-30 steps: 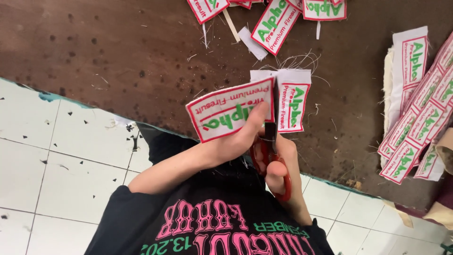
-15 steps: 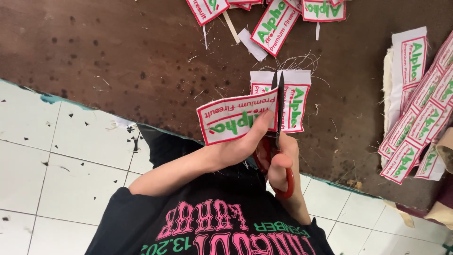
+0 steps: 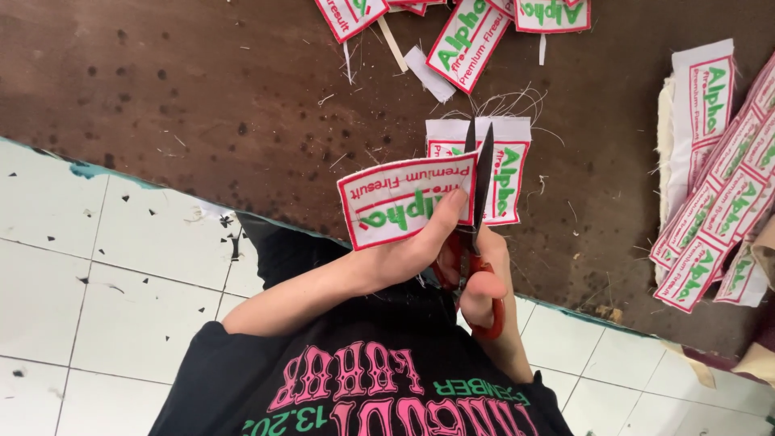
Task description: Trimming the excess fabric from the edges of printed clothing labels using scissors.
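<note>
Where the dark brown bench point(image 3: 202, 105) meets the white tiled floor point(image 3: 89, 282), two bare hands work just above the bench edge. Left hand point(image 3: 395, 258): fingers pinch the near right corner of a white cloth patch point(image 3: 400, 202) with red border and green lettering, thumb lying on its face; the patch is held tilted, lifted clear of the bench. Right hand point(image 3: 484, 282): fingers closed through the red handles of a pair of scissors point(image 3: 476, 210), whose dark blades point away from the body and stand slightly parted at the right edge of the held patch. Directly behind the blades, a second strip of patches point(image 3: 508, 173) lies flat on the bench, loose threads point(image 3: 500, 101) curling at its far edge. Further patches: a scatter at the far edge of the bench point(image 3: 468, 36), with small white offcuts point(image 3: 428, 73) beside them, and an overlapping stack at the right point(image 3: 726, 194), resting on folded pale cloth point(image 3: 667, 121). Speckles of trimmed thread dot the bench and floor. Foreground: black shirt point(image 3: 355, 387) with pink and green print.
</note>
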